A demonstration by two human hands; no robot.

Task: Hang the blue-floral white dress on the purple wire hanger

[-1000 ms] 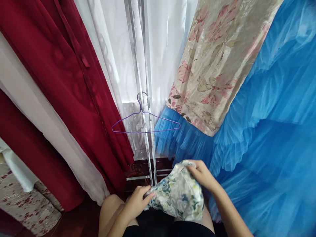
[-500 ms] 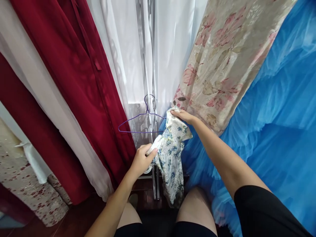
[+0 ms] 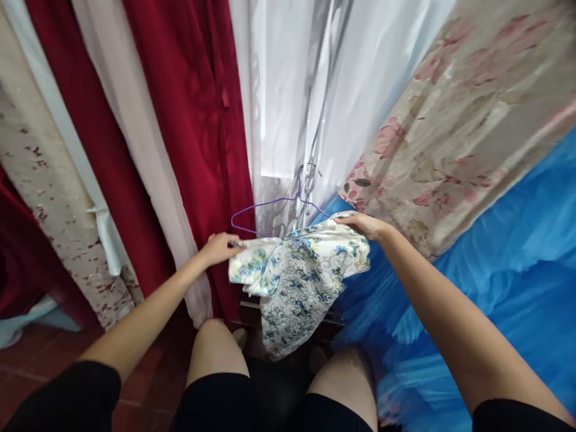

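A small white garment with a blue and green floral print point(image 3: 299, 270) hangs spread between my two hands. My left hand point(image 3: 219, 247) pinches its left corner. Its right corner is gripped by my right hand point(image 3: 362, 224). Just behind the cloth a purple wire hanger point(image 3: 279, 204) hangs on a shiny metal rack pole point(image 3: 315, 138), its lower bar partly hidden by the garment. My knees show below the garment.
Long garments hang all around: dark red point(image 3: 180, 120) and pale pink at left, white satin point(image 3: 279, 90) in the middle, a beige rose-print dress point(image 3: 468, 144) and a blue tulle skirt point(image 3: 495, 270) at right. Red tile floor point(image 3: 27, 360) shows at lower left.
Both hands lifted the floral garment from my lap up to the hanger and pulled it apart sideways. The view swung left and upward.
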